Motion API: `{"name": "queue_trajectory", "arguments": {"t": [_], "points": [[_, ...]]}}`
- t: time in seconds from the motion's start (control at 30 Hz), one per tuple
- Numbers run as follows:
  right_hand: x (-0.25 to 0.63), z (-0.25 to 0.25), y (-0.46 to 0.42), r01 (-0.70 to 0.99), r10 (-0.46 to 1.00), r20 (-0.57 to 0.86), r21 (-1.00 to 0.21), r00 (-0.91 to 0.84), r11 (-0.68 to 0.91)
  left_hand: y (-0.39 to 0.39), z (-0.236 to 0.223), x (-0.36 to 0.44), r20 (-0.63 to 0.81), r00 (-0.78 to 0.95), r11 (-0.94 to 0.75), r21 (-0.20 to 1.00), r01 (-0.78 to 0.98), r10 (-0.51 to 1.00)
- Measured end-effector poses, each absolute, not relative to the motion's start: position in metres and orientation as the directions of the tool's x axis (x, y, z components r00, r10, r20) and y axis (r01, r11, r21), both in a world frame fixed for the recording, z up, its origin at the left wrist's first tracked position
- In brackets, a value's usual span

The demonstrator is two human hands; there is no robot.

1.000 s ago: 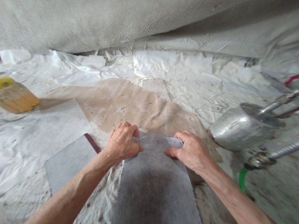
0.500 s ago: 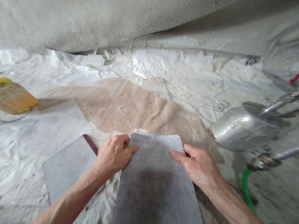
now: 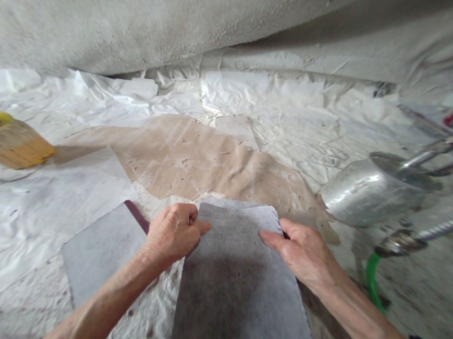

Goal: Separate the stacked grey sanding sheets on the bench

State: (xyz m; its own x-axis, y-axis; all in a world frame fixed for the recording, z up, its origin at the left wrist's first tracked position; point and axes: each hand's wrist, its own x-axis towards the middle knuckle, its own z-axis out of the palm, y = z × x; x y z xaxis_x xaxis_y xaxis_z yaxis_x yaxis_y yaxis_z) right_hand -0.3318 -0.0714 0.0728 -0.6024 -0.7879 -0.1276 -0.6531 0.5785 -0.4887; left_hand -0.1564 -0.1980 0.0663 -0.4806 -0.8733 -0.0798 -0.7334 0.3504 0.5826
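A grey, dust-coated sheet of sandpaper [image 3: 235,283] is held up in front of me, darker in its middle. My left hand [image 3: 172,234] pinches its upper left edge, thumb on top and fingers curled behind. My right hand [image 3: 302,255] grips the upper right edge the same way. A second grey sheet [image 3: 99,252] with a dark red edge lies flat on the floor just left of my left wrist.
White plastic sheeting [image 3: 285,112] and a brown paper patch [image 3: 194,156] cover the floor below a rough plastered wall [image 3: 160,23]. A yellow-handled brush [image 3: 10,144] lies far left. Metal plumbing parts [image 3: 365,190] and a green hose [image 3: 372,283] sit at the right.
A second ago the sheet's far end was folded over under both hands. It is now unrolled and flat, with both hands drawn slightly back along its side edges.
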Motion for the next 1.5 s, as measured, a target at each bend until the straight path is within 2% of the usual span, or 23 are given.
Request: {"name": "queue_trajectory", "arguments": {"t": [0.2, 0.33, 0.4, 0.47, 0.53, 0.6, 0.67, 0.7, 0.8, 0.9, 1.17, 1.37, 1.5], "points": [[-0.330, 0.069, -0.074, -0.705, -0.799, -0.087, -0.421, -0.595, 0.571, -0.200, 0.063, -0.156, -0.072, -0.481, 0.362, 0.565, -0.742, -0.874], [-0.321, 0.072, -0.071, -0.725, -0.766, -0.037, -0.298, -0.642, 0.621, -0.195, 0.065, -0.158, -0.051, -0.470, 0.380, 0.515, -0.768, -0.881], [-0.316, 0.070, -0.067, -0.742, -0.737, 0.112, -0.198, -0.666, 0.641, -0.188, 0.065, -0.157, -0.014, -0.436, 0.378, 0.470, -0.798, -0.900], [-0.315, 0.066, -0.062, -0.796, -0.725, 0.348, -0.132, -0.595, 0.590, -0.181, 0.063, -0.154, 0.110, -0.405, 0.411, 0.427, -0.805, -0.908], [-0.320, 0.061, -0.059, -0.891, -0.726, 0.536, -0.128, -0.431, 0.435, -0.175, 0.060, -0.150, 0.279, -0.419, 0.502, 0.405, -0.765, -0.864], [-0.328, 0.058, -0.058, -0.957, -0.744, 0.605, -0.140, -0.284, 0.252, -0.173, 0.056, -0.146, 0.384, -0.485, 0.614, 0.386, -0.688, -0.785], [-0.337, 0.059, -0.062, -0.971, -0.803, 0.549, -0.185, -0.230, 0.152, -0.175, 0.054, -0.144, 0.365, -0.577, 0.682, 0.369, -0.631, -0.731], [-0.340, 0.061, -0.064, -0.963, -0.845, 0.475, -0.223, -0.245, 0.154, -0.178, 0.054, -0.144, 0.325, -0.616, 0.696, 0.367, -0.617, -0.718], [-0.346, 0.070, -0.074, -0.903, -0.917, 0.195, -0.330, -0.349, 0.274, -0.188, 0.059, -0.148, 0.196, -0.666, 0.679, 0.395, -0.618, -0.720], [-0.348, 0.078, -0.080, -0.857, -0.909, 0.048, -0.355, -0.415, 0.372, -0.197, 0.065, -0.154, 0.123, -0.664, 0.643, 0.429, -0.634, -0.737], [-0.343, 0.080, -0.085, -0.833, -0.879, 0.057, -0.352, -0.474, 0.426, -0.196, 0.068, -0.157, -0.023, -0.525, 0.463, 0.440, -0.770, -0.851], [-0.342, 0.068, -0.065, -0.678, -0.788, -0.029, -0.489, -0.615, 0.548, -0.179, 0.068, -0.143, -0.048, -0.475, 0.398, 0.475, -0.785, -0.879], [-0.337, 0.064, -0.053, -0.630, -0.776, -0.024, -0.568, -0.630, 0.529, -0.177, 0.065, -0.138, -0.060, -0.475, 0.387, 0.494, -0.778, -0.878]]}}
